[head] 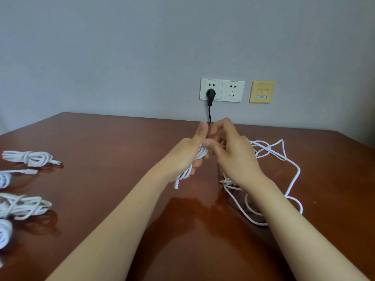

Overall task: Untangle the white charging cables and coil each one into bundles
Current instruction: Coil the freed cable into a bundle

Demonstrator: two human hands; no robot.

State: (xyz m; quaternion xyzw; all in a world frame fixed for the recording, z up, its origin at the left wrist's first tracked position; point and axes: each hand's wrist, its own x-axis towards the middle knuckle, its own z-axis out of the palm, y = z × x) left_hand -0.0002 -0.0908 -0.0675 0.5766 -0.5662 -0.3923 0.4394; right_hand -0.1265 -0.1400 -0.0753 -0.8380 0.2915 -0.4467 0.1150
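Item 1, left hand (187,154): gripping a partly wound cable bundle (199,155), fingers curling round the white loops, thumb pointing up. The bundle is being held above the table, centre of view, and its connector end (176,184) is hanging below the wrist.

Item 2, right hand (235,154): meeting the left at the top of the bundle, fingers bending inward. Whether it is pinching a strand cannot be told.

Item 3, loose cable (295,175): white, lying in open loops on the table (101,142) to the right, passing under the right forearm.

Item 4, finished coils: four white bundles lying along the table's left edge, the farthest (28,158) in full view. The next (5,179), the third (22,205) and the nearest (4,234) are running partly out of frame.

Item 5, double wall socket (222,90): sitting on the grey wall behind the table. A black plug (211,93) is sitting in its left half, its cord dropping behind the table.

Item 6, yellow wall plate (262,92): sitting just right of the socket.
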